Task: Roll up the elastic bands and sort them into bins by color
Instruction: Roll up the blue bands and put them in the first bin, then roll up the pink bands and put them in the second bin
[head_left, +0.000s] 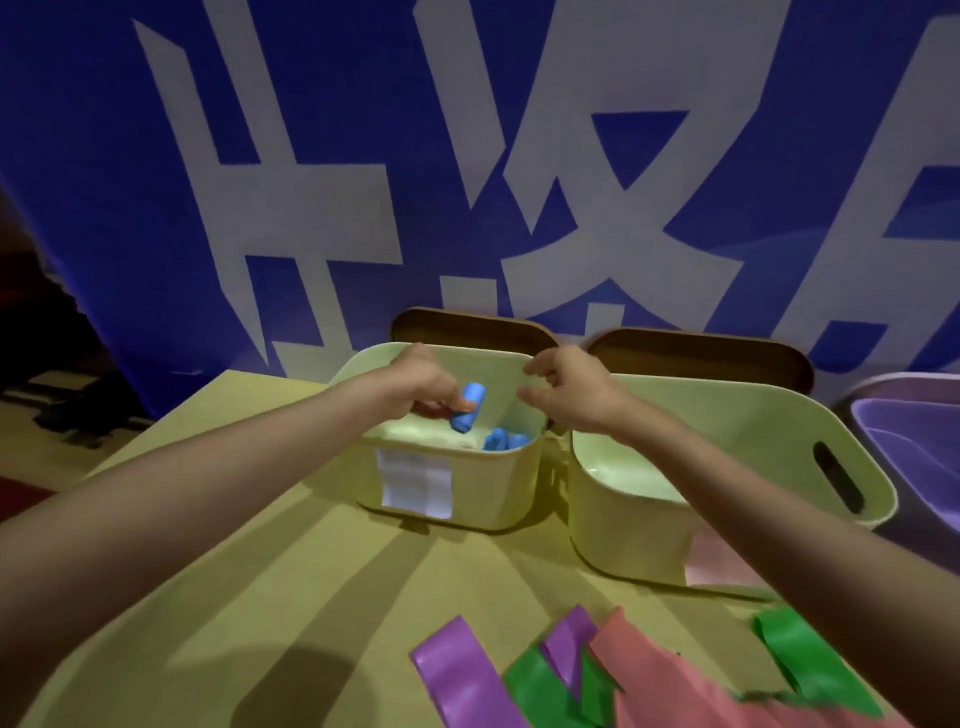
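Head view, dim light. Left hand (421, 387) reaches over the left cream bin (457, 488), fingers curled around a rolled blue band (467, 408); the roll is held tilted above the bin's interior, not touching the bin floor. More rolled blue bands (504, 441) lie on the bin floor, at about 4 o'clock from the held roll, close below it. A white label (415, 483) is stuck on the near wall of this bin. Right hand (569, 395) hovers over the bin's right rim, at 3 o'clock from the held roll; its fingers are loosely bent and grasp nothing. A second cream bin (649, 540) stands just beside the first at its 3 o'clock, with a slot handle in its right wall; no bands can be made out inside it. A purple bin (914, 447) sits at the right edge of the frame, partly cut off. Two brown lids (472, 325) stand behind the cream bins at 12 o'clock, against a blue banner (104, 182) with large white characters. On the table (234, 597), at 5 o'clock from the bins, unrolled flat bands lie in an overlapping heap: purple bands (457, 670), green bands (800, 654) and a pink band (670, 680). A pale pink sheet (711, 564) shows by the second bin's near right corner.
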